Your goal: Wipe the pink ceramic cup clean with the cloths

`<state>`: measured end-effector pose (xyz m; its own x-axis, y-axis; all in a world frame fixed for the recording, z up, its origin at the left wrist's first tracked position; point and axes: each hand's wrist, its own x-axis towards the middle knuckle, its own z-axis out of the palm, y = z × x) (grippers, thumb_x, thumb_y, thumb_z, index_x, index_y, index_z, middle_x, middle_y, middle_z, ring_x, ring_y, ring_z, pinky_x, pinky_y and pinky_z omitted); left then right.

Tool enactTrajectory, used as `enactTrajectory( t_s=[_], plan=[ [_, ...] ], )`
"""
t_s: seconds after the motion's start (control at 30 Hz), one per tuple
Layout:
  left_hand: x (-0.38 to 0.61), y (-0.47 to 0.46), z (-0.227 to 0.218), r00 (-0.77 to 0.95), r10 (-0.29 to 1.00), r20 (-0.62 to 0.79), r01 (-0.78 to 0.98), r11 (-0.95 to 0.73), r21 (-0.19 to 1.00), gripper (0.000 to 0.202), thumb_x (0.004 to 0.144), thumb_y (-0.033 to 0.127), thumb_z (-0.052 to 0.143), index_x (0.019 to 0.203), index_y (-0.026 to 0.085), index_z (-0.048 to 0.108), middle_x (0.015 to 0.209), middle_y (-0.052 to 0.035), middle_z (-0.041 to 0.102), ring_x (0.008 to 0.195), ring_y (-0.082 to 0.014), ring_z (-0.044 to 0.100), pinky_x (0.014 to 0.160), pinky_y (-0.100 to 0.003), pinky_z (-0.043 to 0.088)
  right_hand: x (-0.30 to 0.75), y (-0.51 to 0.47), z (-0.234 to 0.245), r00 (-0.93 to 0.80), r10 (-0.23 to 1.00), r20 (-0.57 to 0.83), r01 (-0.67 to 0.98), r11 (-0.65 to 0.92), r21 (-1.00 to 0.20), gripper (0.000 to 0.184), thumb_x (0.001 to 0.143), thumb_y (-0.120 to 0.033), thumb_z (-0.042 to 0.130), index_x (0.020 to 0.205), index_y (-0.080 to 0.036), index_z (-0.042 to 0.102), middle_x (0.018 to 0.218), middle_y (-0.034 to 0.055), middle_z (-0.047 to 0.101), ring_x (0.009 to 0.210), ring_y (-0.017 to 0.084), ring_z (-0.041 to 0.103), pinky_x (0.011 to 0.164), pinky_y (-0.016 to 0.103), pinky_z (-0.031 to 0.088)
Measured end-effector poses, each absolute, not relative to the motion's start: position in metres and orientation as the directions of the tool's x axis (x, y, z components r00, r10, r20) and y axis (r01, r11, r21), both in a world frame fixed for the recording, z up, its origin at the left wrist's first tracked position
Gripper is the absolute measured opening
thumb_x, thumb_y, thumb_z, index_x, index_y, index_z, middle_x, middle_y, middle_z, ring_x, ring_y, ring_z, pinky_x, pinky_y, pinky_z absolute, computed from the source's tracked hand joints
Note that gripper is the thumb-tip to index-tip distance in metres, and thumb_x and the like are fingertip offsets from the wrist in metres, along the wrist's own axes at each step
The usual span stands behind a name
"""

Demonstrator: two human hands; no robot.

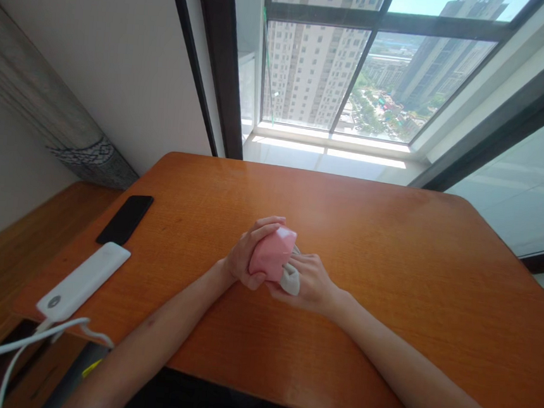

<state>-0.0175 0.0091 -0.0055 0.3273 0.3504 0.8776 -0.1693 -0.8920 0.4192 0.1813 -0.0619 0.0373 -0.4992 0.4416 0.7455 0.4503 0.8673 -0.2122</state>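
Head view: the left hand [252,252] wraps a pink faceted object [272,253] mid-worktop [391,259], while the right hand [307,284] presses white cloth [291,280] against it, the two steadying it between them.

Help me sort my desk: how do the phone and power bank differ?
The phone is black and glossy, the power bank white and matte. The power bank looks longer than the phone. A white cable leaves the power bank; the phone shows none. Both lie flat on the wooden table.
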Motion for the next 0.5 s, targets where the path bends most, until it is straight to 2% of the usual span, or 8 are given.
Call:
enactTrajectory(
  t_s=[0.07,0.13,0.2,0.27,0.37,0.43,0.5],
  plan=[
    [-0.018,0.011,-0.004,0.305,0.355,0.884,-0.134,-0.903,0.409,0.1,0.094,0.081,0.059,0.171,0.021,0.039,0.167,-0.0219,0.051,0.152,-0.0434,0.055,0.123,-0.065,0.05,0.181,-0.064,0.039,-0.431,0.544,0.72,0.442,0.823,-0.358,0.026,0.096,-0.03,0.073,0.073,-0.023,0.063,0.065,-0.0009,0.067,0.054,0.013,0.056,0.053,0.027,0.041],
    [-0.019,0.015,-0.004,0.322,0.317,0.892,-0.103,-0.925,0.366,0.101,0.095,0.081,0.059,0.173,0.022,0.035,0.173,-0.0214,0.044,0.159,-0.0452,0.049,0.127,-0.067,0.047,0.181,-0.066,0.043,-0.337,0.719,0.608,0.378,0.695,-0.612,0.031,0.092,-0.035,0.077,0.07,-0.023,0.059,0.06,-0.0023,0.061,0.051,0.012,0.05,0.051,0.026,0.039],
    [-0.021,0.019,-0.005,0.357,0.239,0.903,-0.098,-0.952,0.29,0.105,0.093,0.079,0.063,0.175,0.02,0.032,0.178,-0.0216,0.037,0.162,-0.0466,0.045,0.128,-0.066,0.046,0.182,-0.065,0.048,-0.233,0.898,0.375,0.251,0.428,-0.869,0.037,0.088,-0.044,0.084,0.07,-0.023,0.058,0.058,-0.004,0.057,0.05,0.011,0.046,0.048,0.025,0.038],
    [-0.021,0.021,-0.005,0.381,0.171,0.908,-0.102,-0.969,0.226,0.109,0.092,0.079,0.065,0.175,0.018,0.03,0.181,-0.022,0.032,0.163,-0.0467,0.043,0.128,-0.064,0.046,0.184,-0.063,0.053,-0.154,0.982,0.107,0.062,0.118,-0.991,0.043,0.082,-0.054,0.09,0.076,-0.023,0.062,0.061,-0.0036,0.06,0.053,0.012,0.05,0.049,0.024,0.04],
    [-0.021,0.019,-0.003,0.431,0.183,0.884,-0.054,-0.972,0.228,0.105,0.094,0.077,0.062,0.176,0.021,0.029,0.184,-0.0204,0.027,0.167,-0.0447,0.038,0.129,-0.063,0.046,0.183,-0.06,0.063,-0.177,0.97,-0.165,-0.251,-0.206,-0.946,0.049,0.074,-0.061,0.096,0.093,-0.023,0.072,0.078,0.0015,0.073,0.066,0.017,0.064,0.058,0.027,0.052],
    [-0.021,0.016,-0.001,0.457,0.206,0.865,-0.022,-0.97,0.243,0.1,0.096,0.075,0.061,0.176,0.023,0.031,0.184,-0.0203,0.026,0.166,-0.0439,0.039,0.128,-0.063,0.047,0.179,-0.06,0.068,-0.251,0.935,-0.252,-0.391,-0.336,-0.857,0.052,0.072,-0.06,0.096,0.103,-0.023,0.076,0.091,0.0053,0.079,0.076,0.021,0.071,0.066,0.03,0.059],
    [-0.021,0.013,0.001,0.44,0.203,0.875,-0.021,-0.971,0.236,0.098,0.095,0.073,0.062,0.175,0.022,0.034,0.18,-0.022,0.033,0.162,-0.0434,0.045,0.125,-0.064,0.05,0.174,-0.061,0.069,-0.299,0.91,-0.289,-0.454,-0.402,-0.795,0.054,0.071,-0.058,0.097,0.107,-0.023,0.079,0.099,0.0079,0.08,0.083,0.023,0.074,0.072,0.032,0.062]
  ],
)
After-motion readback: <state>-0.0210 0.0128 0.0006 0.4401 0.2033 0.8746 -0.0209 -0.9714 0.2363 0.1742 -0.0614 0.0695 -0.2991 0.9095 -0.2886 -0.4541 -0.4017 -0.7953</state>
